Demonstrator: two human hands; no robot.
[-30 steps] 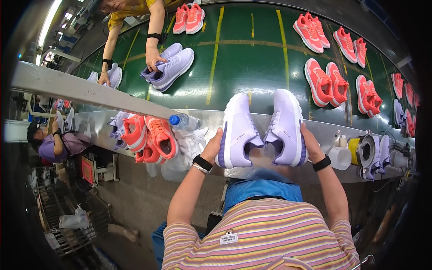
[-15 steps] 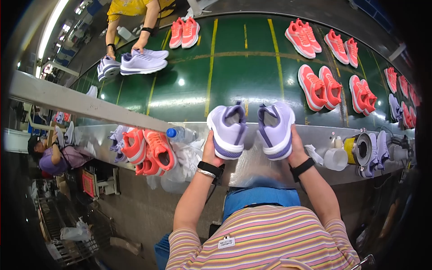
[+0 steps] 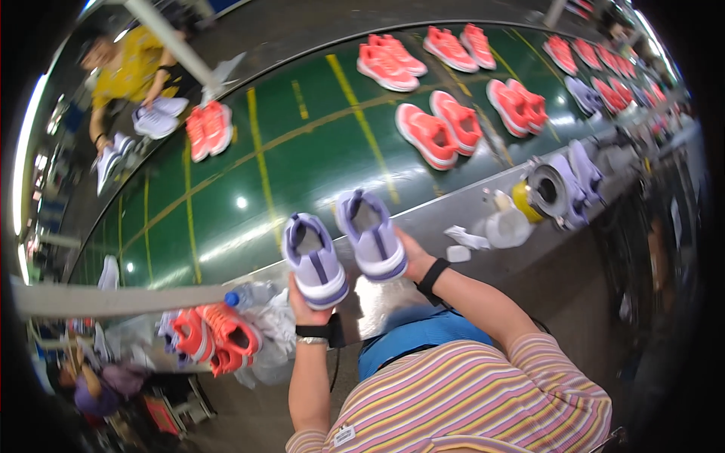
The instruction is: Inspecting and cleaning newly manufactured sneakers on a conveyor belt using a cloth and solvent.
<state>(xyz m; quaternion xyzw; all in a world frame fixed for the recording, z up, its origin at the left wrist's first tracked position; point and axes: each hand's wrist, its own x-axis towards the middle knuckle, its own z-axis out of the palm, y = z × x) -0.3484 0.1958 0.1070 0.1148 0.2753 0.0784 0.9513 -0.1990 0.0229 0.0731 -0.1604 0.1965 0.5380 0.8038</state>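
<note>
Both lilac shoes now swung heel-toward-wearer and lowered over the green belt [image 3: 302,151], left hand [image 3: 308,306] gripping the left shoe [image 3: 316,260], right hand [image 3: 414,260] gripping the right shoe [image 3: 371,235].

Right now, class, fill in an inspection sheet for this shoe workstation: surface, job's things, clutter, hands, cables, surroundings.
Surface: green conveyor belt with yellow lines, grey metal ledge in front.
Job's things: two lilac fabric trainers, left one, right one, heels toward the camera.
Clutter: coral trainers, clear plastic bottle, white cup.
Hands: left hand and right hand each hold one trainer.
Cables: nothing seen.
Surroundings: coral trainers on belt; person in yellow top.
</note>
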